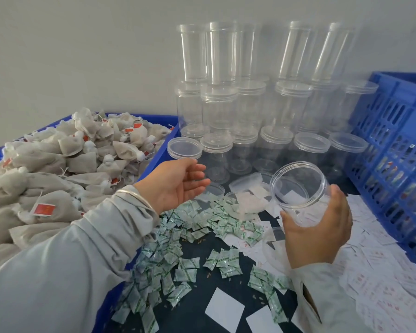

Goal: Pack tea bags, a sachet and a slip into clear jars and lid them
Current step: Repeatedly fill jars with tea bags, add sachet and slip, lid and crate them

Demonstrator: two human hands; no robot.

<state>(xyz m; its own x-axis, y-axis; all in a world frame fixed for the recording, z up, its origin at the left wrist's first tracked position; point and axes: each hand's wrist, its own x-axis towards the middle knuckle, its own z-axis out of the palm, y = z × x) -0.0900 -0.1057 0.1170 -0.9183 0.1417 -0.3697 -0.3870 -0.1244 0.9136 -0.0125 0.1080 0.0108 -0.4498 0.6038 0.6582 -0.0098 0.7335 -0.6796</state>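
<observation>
Over on the left, a big heap of tea bags (pixel 58 164) is piled in a blue tray (pixel 163 145) — soft greyish mesh pouches, crumpled, with white strings and little red tags. The left hand (pixel 178 183) is held palm-up over the tray's edge, fingers (pixel 197 174) relaxed and spread a bit, nothing gripped; a thin silver bangle (pixel 135 195) is worn at the wrist above a pale grey sleeve. Below it, glossy green-and-white sachets (pixel 168 255) are scattered on the dark worktop (pixel 197 316), with plain white slips (pixel 225 308) mixed in. Behind, clear plastic jars (pixel 217 109) are stacked in rows against the wall, some lidded, and a loose round lid (pixel 185 148) is seen by the tray's rim. To the right, one open jar (pixel 300 193), smooth, see-through and apparently empty, is tilted and gripped round its base by the right hand (pixel 320 231). More slips with red print (pixel 382 280) are spread beside a slotted blue crate (pixel 399 140).
</observation>
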